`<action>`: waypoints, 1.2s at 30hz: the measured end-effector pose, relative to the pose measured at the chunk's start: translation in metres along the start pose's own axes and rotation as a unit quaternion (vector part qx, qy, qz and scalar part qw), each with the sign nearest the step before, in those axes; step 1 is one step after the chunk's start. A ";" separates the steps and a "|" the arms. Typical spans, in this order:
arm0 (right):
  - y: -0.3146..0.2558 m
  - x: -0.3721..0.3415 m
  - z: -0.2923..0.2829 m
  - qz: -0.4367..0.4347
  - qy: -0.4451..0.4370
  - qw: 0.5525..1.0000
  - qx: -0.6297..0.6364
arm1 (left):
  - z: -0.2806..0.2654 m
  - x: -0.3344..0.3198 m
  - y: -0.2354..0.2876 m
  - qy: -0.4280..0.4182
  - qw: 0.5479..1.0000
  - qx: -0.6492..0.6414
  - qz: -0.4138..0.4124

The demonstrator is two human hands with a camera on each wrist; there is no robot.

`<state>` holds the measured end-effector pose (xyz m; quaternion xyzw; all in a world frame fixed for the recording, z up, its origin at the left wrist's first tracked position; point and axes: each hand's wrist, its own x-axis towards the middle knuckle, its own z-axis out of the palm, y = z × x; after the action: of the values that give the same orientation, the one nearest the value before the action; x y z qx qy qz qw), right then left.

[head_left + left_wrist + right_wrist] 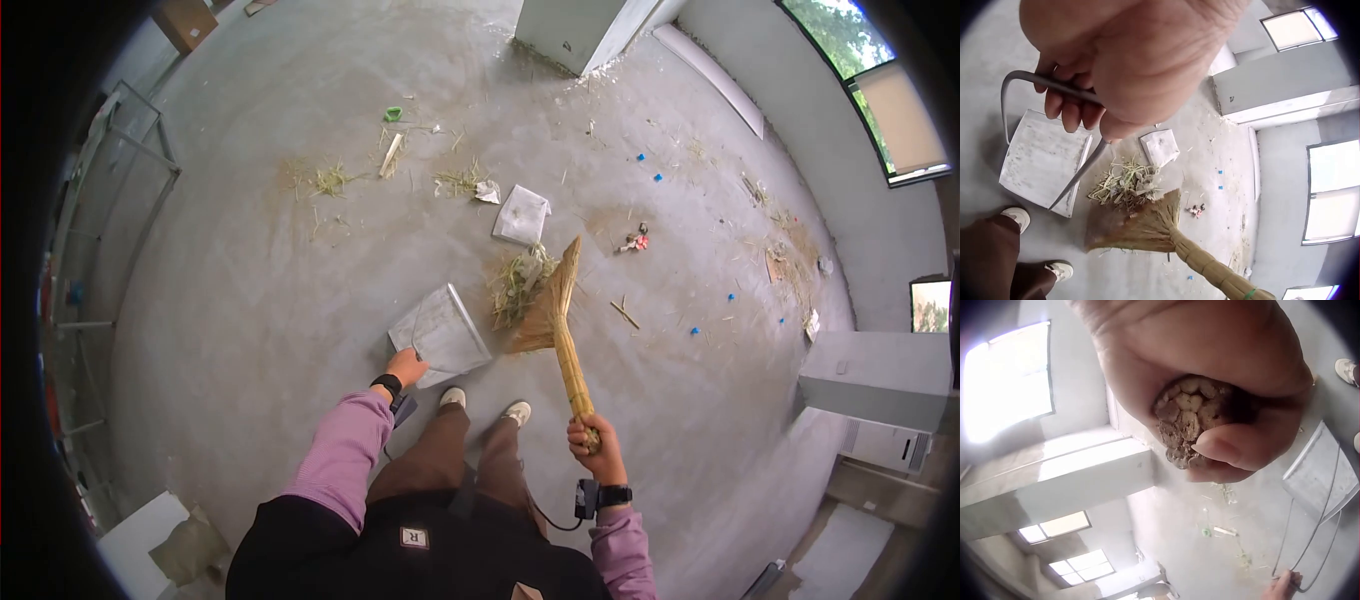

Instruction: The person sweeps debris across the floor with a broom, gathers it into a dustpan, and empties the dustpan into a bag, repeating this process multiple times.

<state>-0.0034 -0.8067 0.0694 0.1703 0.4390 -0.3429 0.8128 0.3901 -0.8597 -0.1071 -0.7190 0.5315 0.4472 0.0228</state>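
My left hand [407, 368] grips the wire handle [1054, 84] of a pale dustpan [440, 335], its fingers curled round the bar. The dustpan lies by the shoes, its open edge towards the broom. In my right hand [598, 448] is the end of a straw broom handle [572, 375]; the right wrist view shows the fingers wrapped round its cut butt [1188, 419]. The broom's bristles [545, 315] rest on the floor against a heap of straw and debris [518, 285], a little right of the dustpan.
A dirty white flat piece [522, 215] lies beyond the heap. Straw [330, 180], a green scrap [393, 114], blue bits [695, 330] and red-and-white litter [636, 240] are scattered about. A pillar [580, 35] stands ahead, a metal frame [150, 150] at left.
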 end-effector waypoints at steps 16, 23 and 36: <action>-0.043 -0.043 -0.036 -0.061 0.180 0.918 -0.347 | 0.014 0.000 0.042 0.022 0.998 -0.029 0.043; -0.096 0.002 -0.049 -0.078 0.255 0.861 -0.434 | 0.038 0.017 0.046 0.062 0.996 -0.057 0.015; -0.087 0.072 -0.109 0.059 -0.029 0.238 -0.969 | 0.023 0.003 0.059 0.037 0.998 -0.050 -0.020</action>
<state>-0.1026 -0.8347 -0.0490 -0.7311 0.4034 0.3872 0.3909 0.3293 -0.8760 -0.0970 -0.7459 0.4940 0.4462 -0.0239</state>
